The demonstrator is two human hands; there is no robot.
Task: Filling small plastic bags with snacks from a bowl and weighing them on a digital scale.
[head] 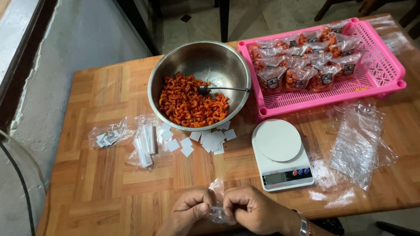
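Both hands (pixel 221 209) pinch clear bag (pixel 217 205), white labels (pixel 209 140) beyond

A single head-worn camera looks steeply down and forward over the desk (pixel 109 183) from the person's seat. The hands sit close at the bottom edge, the bowl (pixel 199 83) and tray (pixel 385 74) lie farther off near the top, with floor beyond. No second view overlaps it.
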